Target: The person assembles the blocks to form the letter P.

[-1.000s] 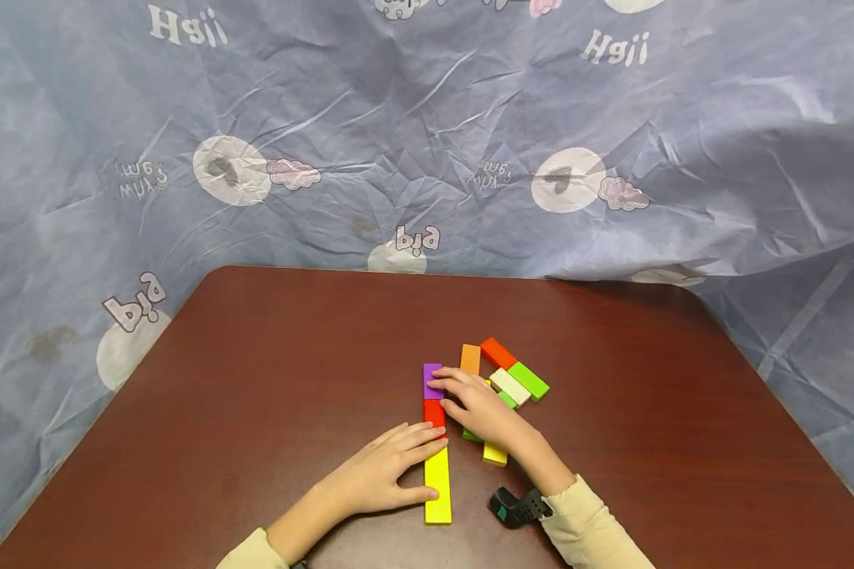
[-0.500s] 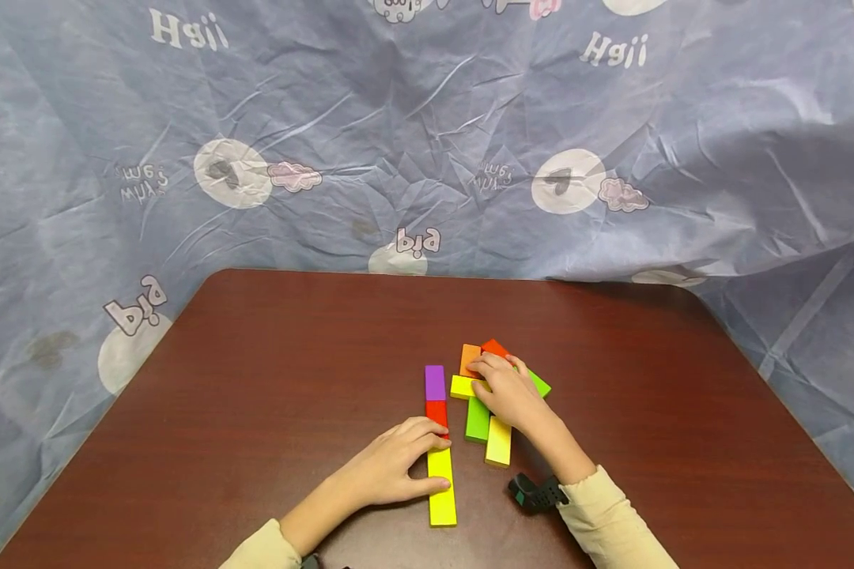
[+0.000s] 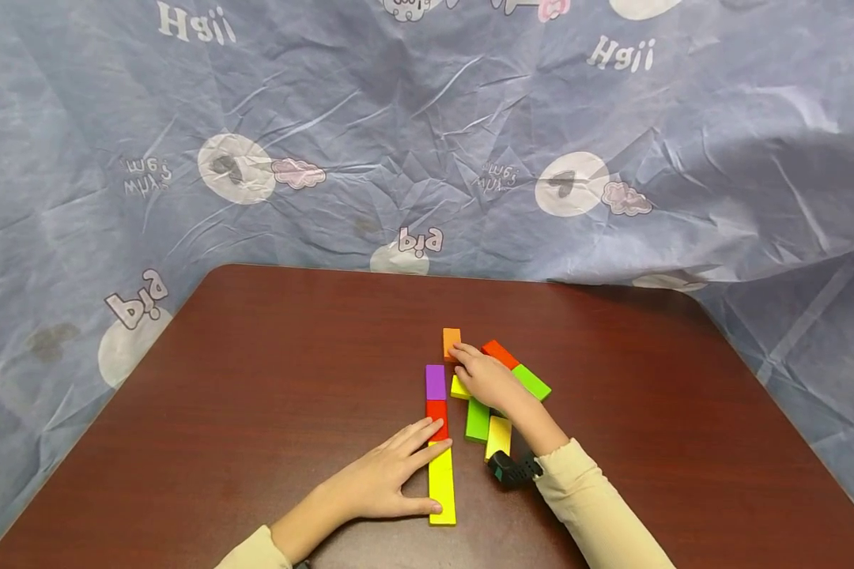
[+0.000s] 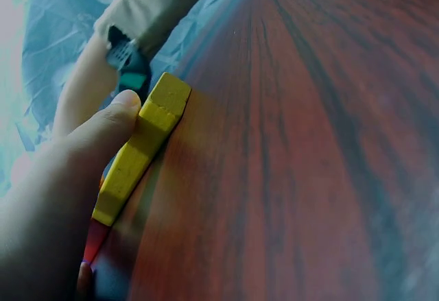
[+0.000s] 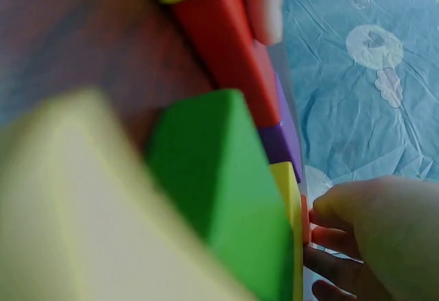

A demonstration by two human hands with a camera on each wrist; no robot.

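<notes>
A straight row of blocks runs away from the person in the head view: a long yellow stretch (image 3: 442,474), a red block (image 3: 436,409) and a purple block (image 3: 436,382). My left hand (image 3: 384,474) lies across its near part with fingers spread, its thumb on the yellow and fingertips by the red. Beyond the purple end is an orange block (image 3: 451,341), offset to the right. The right hand (image 3: 489,381) pinches it at its right side; in the right wrist view the thumb and fingers meet the orange block (image 5: 306,220), partly hidden.
Right of the row lie loose blocks: yellow (image 3: 459,387), green (image 3: 478,420), pale yellow (image 3: 499,436), another red (image 3: 500,353) and a light green (image 3: 532,382). The right hand and wrist cover part of this group. A printed cloth (image 3: 427,142) hangs behind the brown table (image 3: 292,356).
The right hand has left the purple block, reached into the loose blocks and moved the orange block left and away. A yellow block now lies crosswise by the row. The left hand stays on the row.
</notes>
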